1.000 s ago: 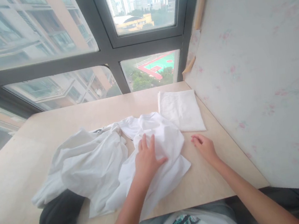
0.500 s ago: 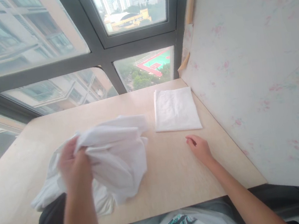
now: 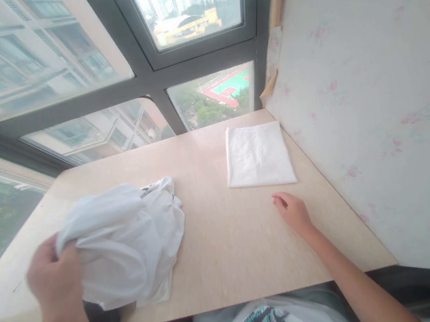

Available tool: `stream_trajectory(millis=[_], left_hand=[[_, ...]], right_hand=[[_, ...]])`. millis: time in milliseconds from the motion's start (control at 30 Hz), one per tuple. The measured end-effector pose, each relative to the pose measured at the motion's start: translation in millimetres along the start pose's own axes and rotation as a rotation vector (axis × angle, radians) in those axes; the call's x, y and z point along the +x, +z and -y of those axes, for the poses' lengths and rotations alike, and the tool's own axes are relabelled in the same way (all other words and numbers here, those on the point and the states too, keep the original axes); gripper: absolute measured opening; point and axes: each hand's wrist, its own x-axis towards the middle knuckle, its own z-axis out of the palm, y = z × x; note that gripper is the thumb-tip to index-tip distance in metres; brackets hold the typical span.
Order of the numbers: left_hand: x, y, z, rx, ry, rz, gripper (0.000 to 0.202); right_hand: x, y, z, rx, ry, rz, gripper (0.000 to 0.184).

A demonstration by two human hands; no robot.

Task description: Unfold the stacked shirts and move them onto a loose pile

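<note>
My left hand [image 3: 54, 280] is closed on a bunched white garment [image 3: 125, 241], holding it over the left part of the wooden table [image 3: 229, 243], on top of other white clothes. My right hand [image 3: 293, 213] rests on the table with its fingers curled loosely, holding nothing, just in front of a neatly folded white cloth [image 3: 257, 154]. A dark garment [image 3: 101, 321] peeks out under the white pile at the table's front edge.
A papered wall panel [image 3: 370, 109] runs along the table's right side. Large windows [image 3: 107, 64] stand behind the table. The table's front edge is close to my lap.
My left hand grabbed the white garment from the table's middle and swept it left onto the pile. The right hand stayed in place.
</note>
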Motion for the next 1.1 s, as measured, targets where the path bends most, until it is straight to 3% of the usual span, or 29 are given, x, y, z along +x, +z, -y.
stream_trajectory(millis=[133,267,333,400,500,567,633,733,933,1100], left_hand=[[-16.3,28.9,-6.4,0.323,0.184,0.007,0.034],[-62.7,40.4,-40.8,0.279,0.252,-0.347,0.035],[-83.0,54.1,-57.5,0.161,0.261,-0.393,0.028],[-97.4,81.6,-68.2,0.012,0.295,-0.195,0.023],[-111.4,139.2,-72.3,-0.136,0.287,0.338,0.024],[-119.1,175.6,-71.0,-0.123,0.265,0.516,0.029],[-126.2,202.7,-69.8,-0.065,0.271,0.546,0.031],[-133.4,222.9,-69.2,0.035,0.346,0.529,0.024],[-133.7,225.3,-64.1,0.051,0.379,0.531,0.021],[-134.1,224.8,-60.4,0.030,0.386,0.536,0.025]], right_hand=[[0.1,0.1,1.6,0.003,-0.018,-0.004,0.034],[0.0,0.7,1.0,-0.002,-0.021,-0.020,0.034],[0.5,1.6,0.7,-0.011,-0.024,-0.030,0.033],[2.3,3.4,1.0,-0.031,-0.026,-0.044,0.034],[7.8,8.0,3.5,-0.090,-0.026,-0.081,0.033],[12.4,12.1,6.0,-0.137,-0.079,-0.098,0.032],[16.4,16.8,8.4,-0.186,-0.177,-0.106,0.033],[20.1,24.0,10.9,-0.298,-0.289,-0.088,0.037],[28.1,29.9,7.5,-0.506,-0.285,0.012,0.044],[47.2,7.4,-9.3,-0.532,-0.235,-0.062,0.038]])
